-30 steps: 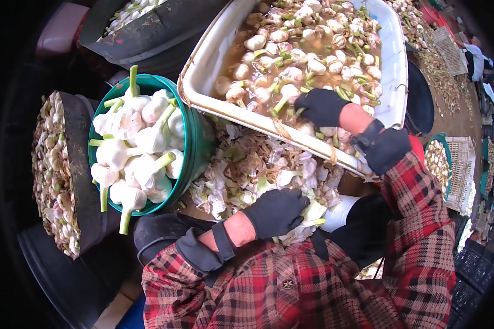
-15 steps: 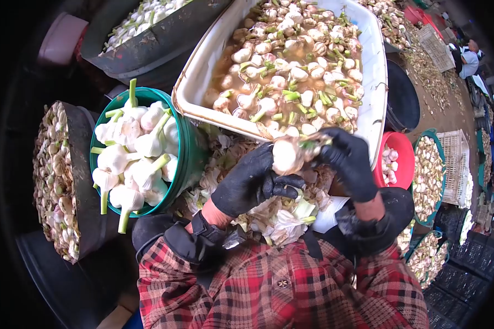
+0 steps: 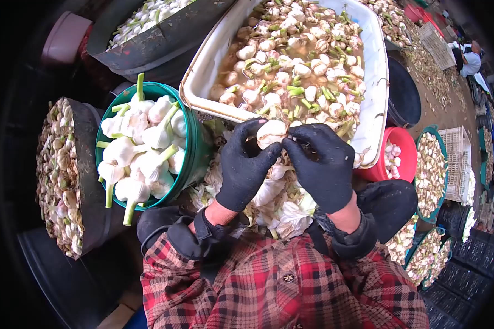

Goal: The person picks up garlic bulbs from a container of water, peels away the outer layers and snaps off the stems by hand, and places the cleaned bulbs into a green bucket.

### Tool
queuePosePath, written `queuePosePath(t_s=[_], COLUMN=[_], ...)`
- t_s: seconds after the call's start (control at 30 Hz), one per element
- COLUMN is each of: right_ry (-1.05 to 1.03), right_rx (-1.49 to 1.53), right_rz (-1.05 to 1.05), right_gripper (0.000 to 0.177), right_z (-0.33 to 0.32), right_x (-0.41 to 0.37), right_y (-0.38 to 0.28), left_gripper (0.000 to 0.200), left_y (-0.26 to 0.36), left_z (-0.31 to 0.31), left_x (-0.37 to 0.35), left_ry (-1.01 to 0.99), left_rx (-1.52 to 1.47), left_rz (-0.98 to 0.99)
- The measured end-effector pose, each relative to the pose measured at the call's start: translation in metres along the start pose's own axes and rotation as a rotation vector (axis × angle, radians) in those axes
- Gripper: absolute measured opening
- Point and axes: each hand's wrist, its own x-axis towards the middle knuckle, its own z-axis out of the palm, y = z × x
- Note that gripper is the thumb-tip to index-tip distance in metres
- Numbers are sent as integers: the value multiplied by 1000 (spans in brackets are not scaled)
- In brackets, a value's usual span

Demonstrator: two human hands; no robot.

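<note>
- Head view: left hand [image 3: 242, 167] was clamped on a garlic bulb [image 3: 271, 133] by the near edge of the white tub [image 3: 217, 109].
- Right hand [image 3: 286, 137], fingertips together, pinched the bulb's side.

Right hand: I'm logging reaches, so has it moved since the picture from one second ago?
Yes: judged against the white tub, the right hand has come from inside it toward the person's body, to the garlic bulb.
</note>
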Motion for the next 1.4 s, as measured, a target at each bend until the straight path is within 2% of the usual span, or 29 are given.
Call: queuePosePath(t_s=[0.07, 0.2, 0.3, 0.5, 0.7, 0.77, 0.9, 1.0, 1.1, 1.13, 1.2, 1.27, 1.4], right_ry=[19, 14, 55, 88, 12, 26, 116, 163, 105, 53, 45, 2, -58], right_rx=[-23, -52, -26, -116, -134, -54, -35, -140, -278, -283, -185, 25, 101], right_rz=[11, -3, 40, -54, -56, -6, 97, 168, 241, 259, 191, 98, -9], right_gripper=[12, 9, 7, 9, 14, 13, 11, 8, 7, 13, 17, 23, 18], right_z=[7, 14, 23, 26, 20, 17, 6, -11, -30, -35, -40, -43, -24], right_x=[-3, -8, -15, -17, -18, -18, -15, -13, -18, -19, -19, -12, -12], right_y=[1, 5, 9, 14, 24, 26, 38, 57, 79, 83, 76, 53, 29], left_gripper=[45, 44, 41, 42, 44, 44, 41, 46, 50, 50, 49, 51, 58], left_y=[-2, -18, -21, -21, -24, -13, -16, -5, 2, 2, 0, -2, -3], left_z=[1, 1, 0, 2, -7, -5, -9, -13, -14, -13, -11, -13, -13], left_x=[-2, -4, -5, -4, 0, 0, 0, 1, 1, 1, 2, 3, 5], left_ry=[45, 81, 95, 53, -64, -116, -199, -363, -369, -369, -317, -334, -362], left_rx=[148, 55, 198, 134, 249, 183, -29, -123, -246, -246, -397, -386, -316], left_rz=[86, 135, 193, 264, 261, 82, 24, -114, -188, -187, -258, -303, -386])
